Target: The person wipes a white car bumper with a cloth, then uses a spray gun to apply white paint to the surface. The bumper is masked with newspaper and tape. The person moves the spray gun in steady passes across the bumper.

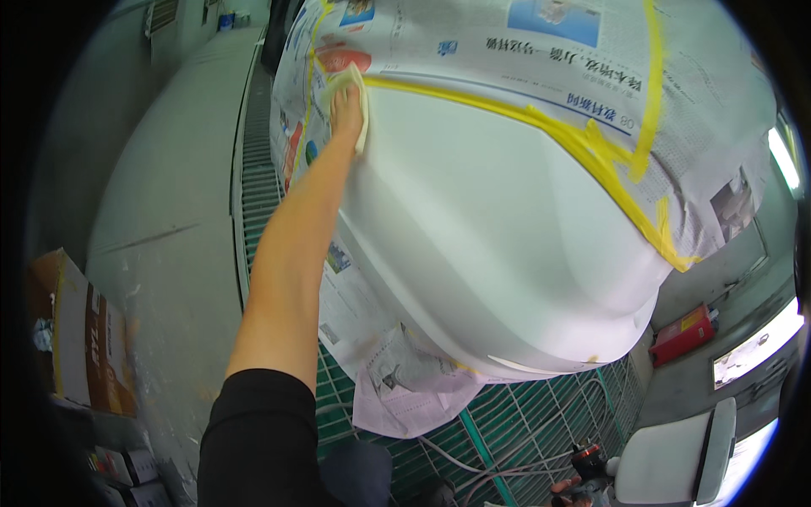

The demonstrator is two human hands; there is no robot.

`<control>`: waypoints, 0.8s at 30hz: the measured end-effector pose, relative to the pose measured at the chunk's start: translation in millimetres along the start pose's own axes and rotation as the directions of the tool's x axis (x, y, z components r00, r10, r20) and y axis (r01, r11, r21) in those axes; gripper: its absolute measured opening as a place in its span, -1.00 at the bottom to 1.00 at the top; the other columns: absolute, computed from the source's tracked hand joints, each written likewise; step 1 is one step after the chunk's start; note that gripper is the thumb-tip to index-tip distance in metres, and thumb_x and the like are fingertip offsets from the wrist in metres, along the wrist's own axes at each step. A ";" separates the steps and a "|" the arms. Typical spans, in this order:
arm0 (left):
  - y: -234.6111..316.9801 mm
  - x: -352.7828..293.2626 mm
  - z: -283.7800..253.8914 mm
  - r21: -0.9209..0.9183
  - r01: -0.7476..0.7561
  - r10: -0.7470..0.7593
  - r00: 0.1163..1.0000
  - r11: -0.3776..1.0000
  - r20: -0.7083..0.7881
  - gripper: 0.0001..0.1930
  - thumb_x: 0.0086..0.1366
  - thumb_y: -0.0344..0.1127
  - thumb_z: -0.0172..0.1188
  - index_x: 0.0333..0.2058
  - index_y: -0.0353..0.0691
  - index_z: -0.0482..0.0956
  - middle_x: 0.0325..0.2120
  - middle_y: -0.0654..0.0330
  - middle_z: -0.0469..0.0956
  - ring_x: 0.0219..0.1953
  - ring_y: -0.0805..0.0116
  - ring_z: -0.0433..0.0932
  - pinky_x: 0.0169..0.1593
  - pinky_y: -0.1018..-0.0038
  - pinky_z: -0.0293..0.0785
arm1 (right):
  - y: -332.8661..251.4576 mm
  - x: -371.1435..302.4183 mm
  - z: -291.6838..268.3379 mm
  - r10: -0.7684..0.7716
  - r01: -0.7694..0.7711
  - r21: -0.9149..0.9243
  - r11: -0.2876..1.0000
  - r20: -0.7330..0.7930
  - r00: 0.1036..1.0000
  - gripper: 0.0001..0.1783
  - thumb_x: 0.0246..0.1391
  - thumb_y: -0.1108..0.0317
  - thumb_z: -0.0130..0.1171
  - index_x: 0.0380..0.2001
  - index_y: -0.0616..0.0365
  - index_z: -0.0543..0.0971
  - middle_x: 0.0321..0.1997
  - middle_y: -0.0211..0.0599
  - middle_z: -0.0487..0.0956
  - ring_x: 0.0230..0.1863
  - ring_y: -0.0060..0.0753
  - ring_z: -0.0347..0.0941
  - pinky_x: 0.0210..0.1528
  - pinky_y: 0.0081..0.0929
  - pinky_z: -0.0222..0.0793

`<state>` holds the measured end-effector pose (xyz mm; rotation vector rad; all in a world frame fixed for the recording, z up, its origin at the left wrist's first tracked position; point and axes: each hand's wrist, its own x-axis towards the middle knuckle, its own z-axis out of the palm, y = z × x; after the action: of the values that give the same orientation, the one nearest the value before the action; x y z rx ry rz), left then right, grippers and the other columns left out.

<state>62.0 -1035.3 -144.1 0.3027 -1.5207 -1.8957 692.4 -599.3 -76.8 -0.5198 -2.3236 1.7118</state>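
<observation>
A large curved white panel (481,194), smooth like a vehicle's painted body part, fills the middle. My left arm stretches up to its far left edge. There my left hand (345,114) holds a cream cloth (361,93) pressed against the panel, beside the yellow masking tape (448,95). Low at the right, my right hand (570,492) is closed round a spray gun (589,460) fitted with a white cup (663,460). The picture's lower edge cuts off part of that hand and the gun.
Taped newspaper (473,51) covers the area beyond the panel; more newspaper (405,380) hangs below it. Hoses (515,460) run across the green floor grating (355,406). A cardboard box (89,338) stands at left, a red box (683,334) at right.
</observation>
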 end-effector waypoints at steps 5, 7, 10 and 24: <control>3.9 63.4 -1.4 0.235 -0.088 0.110 0.991 0.968 -0.080 -0.14 0.36 0.33 -0.28 0.34 -0.31 0.15 0.37 -0.15 0.11 0.41 -0.08 0.07 0.41 0.18 0.01 | 32.9 0.9 -21.6 0.086 -0.088 0.168 0.982 0.018 0.996 -0.47 0.31 0.15 0.09 0.20 0.28 0.34 -0.13 -0.23 0.49 -0.23 -0.54 0.38 -0.19 -0.60 0.32; -60.6 50.6 -25.4 0.033 0.050 -0.049 0.999 0.998 -0.022 -0.21 0.41 0.27 -0.29 0.35 -0.28 0.16 0.32 -0.05 0.20 0.32 0.04 0.23 0.33 0.23 0.19 | 46.7 2.6 -34.6 0.077 -0.088 0.135 0.987 0.087 0.993 -0.50 0.32 0.15 0.09 0.16 0.28 0.37 -0.15 -0.26 0.49 -0.25 -0.55 0.37 -0.22 -0.60 0.30; -153.6 -34.3 -19.2 -0.270 0.244 -0.259 0.966 0.931 -0.021 -0.16 0.39 0.32 -0.29 0.33 -0.34 0.17 0.35 -0.09 0.18 0.37 0.01 0.18 0.38 0.21 0.10 | 63.3 -9.8 -53.0 0.091 -0.090 -0.011 0.996 0.105 0.990 -0.58 0.33 0.13 0.05 0.03 0.26 0.42 -0.26 -0.34 0.47 -0.34 -0.57 0.32 -0.35 -0.60 0.23; -166.9 -301.6 -7.8 -0.758 0.560 -0.624 0.734 0.334 0.267 -0.21 0.38 0.44 -0.34 0.34 0.00 0.21 0.26 0.21 0.35 0.25 0.12 0.36 0.27 0.19 0.37 | 83.4 -26.8 -59.1 0.136 -0.154 0.146 0.977 0.129 0.982 -0.38 0.30 0.00 0.08 0.23 0.21 0.30 -0.06 -0.22 0.44 -0.06 -0.46 0.28 -0.05 -0.44 0.18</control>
<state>230.5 -836.8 -370.1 0.5377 -0.2849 -2.9068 751.8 -536.1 -137.1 -0.5863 -2.2534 2.0236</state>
